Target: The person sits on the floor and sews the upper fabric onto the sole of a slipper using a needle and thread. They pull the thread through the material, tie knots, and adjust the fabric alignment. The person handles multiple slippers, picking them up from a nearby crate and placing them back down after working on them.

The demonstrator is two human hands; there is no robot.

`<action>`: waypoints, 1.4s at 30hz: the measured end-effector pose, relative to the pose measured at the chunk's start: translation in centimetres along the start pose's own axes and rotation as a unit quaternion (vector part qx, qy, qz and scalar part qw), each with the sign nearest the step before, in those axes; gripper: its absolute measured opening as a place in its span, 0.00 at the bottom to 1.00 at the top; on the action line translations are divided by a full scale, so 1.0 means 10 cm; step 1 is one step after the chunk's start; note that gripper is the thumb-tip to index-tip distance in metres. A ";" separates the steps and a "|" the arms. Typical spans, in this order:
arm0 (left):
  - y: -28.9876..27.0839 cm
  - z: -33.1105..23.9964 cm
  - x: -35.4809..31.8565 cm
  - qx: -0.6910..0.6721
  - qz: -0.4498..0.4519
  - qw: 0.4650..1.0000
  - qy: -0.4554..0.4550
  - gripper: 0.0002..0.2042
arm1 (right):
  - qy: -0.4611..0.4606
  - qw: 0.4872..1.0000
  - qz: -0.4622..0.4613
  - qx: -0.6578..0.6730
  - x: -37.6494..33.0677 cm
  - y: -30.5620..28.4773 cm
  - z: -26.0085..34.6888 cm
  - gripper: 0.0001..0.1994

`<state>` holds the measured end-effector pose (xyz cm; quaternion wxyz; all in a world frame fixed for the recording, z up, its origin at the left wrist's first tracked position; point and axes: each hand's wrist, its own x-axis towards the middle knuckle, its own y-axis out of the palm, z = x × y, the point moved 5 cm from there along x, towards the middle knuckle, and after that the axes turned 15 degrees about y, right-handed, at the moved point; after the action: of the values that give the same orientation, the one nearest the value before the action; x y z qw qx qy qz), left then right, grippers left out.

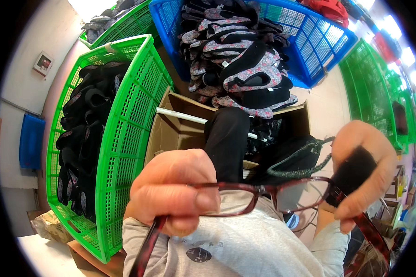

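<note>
My left hand [175, 191] is closed on one end of a pair of eyeglasses [238, 198], with thumb and fingers pinching the frame near its hinge. The glasses have a dark red mottled frame and clear lenses, and their arms point toward me. My right hand [372, 159] grips the other end. A black patch of material [355, 175] shows at its fingers; I cannot tell whether it is worn or held. Beside that hand is a loop wrapped in dark green cord [296, 171], partly hidden.
A green crate [129, 115] at left contains black shoe-like pieces [88, 124]. Ahead, flowered shoe-like pieces [249, 69] pile up at a blue crate [309, 44]. A cardboard box [171, 134] with a white rod [182, 115] sits by my legs. Green crates [367, 87] stand at right.
</note>
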<state>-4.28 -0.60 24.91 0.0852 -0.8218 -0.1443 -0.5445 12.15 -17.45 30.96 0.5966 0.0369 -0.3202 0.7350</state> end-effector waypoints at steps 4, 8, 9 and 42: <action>0.09 -0.06 0.14 -0.054 -0.022 0.996 0.071 0.10 | -0.016 0.994 0.057 0.091 -0.10 -0.10 -0.05 0.12; 0.11 -0.23 0.34 -0.108 0.006 0.992 0.062 0.09 | 0.014 0.966 -0.250 0.063 -0.55 0.00 -0.27 0.13; 0.12 -0.30 0.39 -0.099 0.048 0.993 0.049 0.07 | 0.015 0.952 -0.297 0.071 -0.63 0.00 -0.49 0.14; 0.39 1.33 0.10 0.205 0.080 0.964 0.149 0.08 | 0.452 0.661 -0.495 0.337 -2.06 1.13 -2.85 0.17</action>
<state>8.92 -0.16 20.73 0.3154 -0.7054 -0.1722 -0.6110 17.22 -21.28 -5.44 0.8908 0.0519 0.3234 0.3148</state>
